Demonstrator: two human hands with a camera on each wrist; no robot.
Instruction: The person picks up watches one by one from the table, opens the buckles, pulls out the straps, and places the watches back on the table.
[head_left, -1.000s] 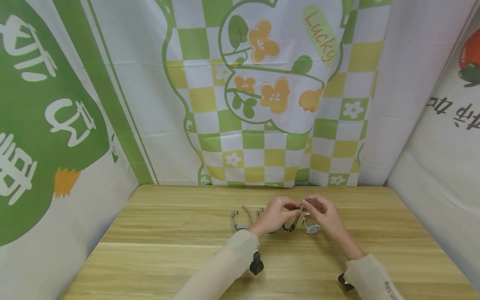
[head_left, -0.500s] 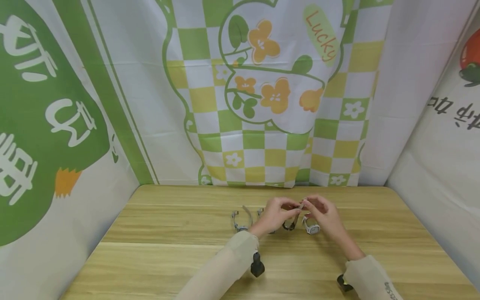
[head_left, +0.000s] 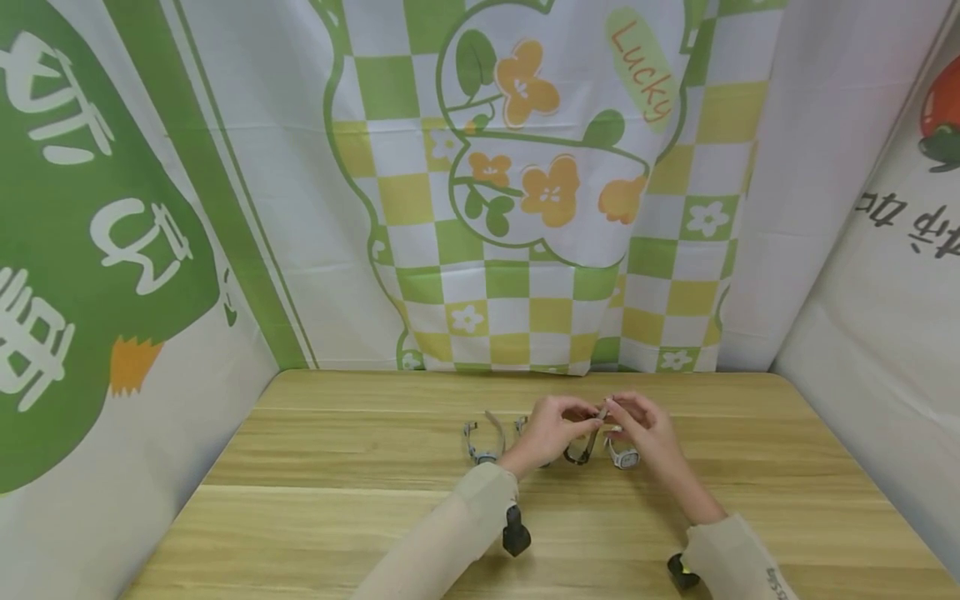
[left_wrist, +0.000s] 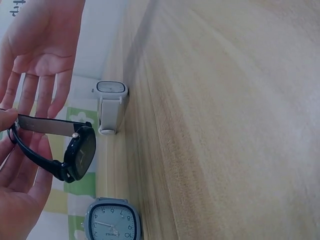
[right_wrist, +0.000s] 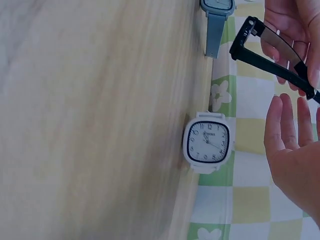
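Observation:
A black wristwatch [head_left: 577, 456] hangs over the table, its strap ends up between both hands. My left hand [head_left: 551, 429] pinches the strap near its ends, thumb and fingers meeting there. From the other side my right hand [head_left: 647, 431] pinches the strap too, its other fingers spread behind, as the left wrist view shows. The case of the black wristwatch [left_wrist: 81, 152] dangles below the strap, its brown-grey lining facing inward. Fingers cover the buckle area, so I cannot tell whether the strap is fastened. A white wristwatch [right_wrist: 207, 144] stands just right of it on the table.
A grey-blue wristwatch [left_wrist: 112, 222] stands left of the black one, mostly behind the left hand in the head view. Farther left is another grey wristwatch [head_left: 483, 442] with its strap undone. The wooden table [head_left: 337, 500] meets a patterned cloth [head_left: 525, 317] at the back.
The right hand and forearm have shifted slightly, the cuff moving left. The black wristwatch's case has tilted a little while both hands keep their pinch. The other watches have not moved.

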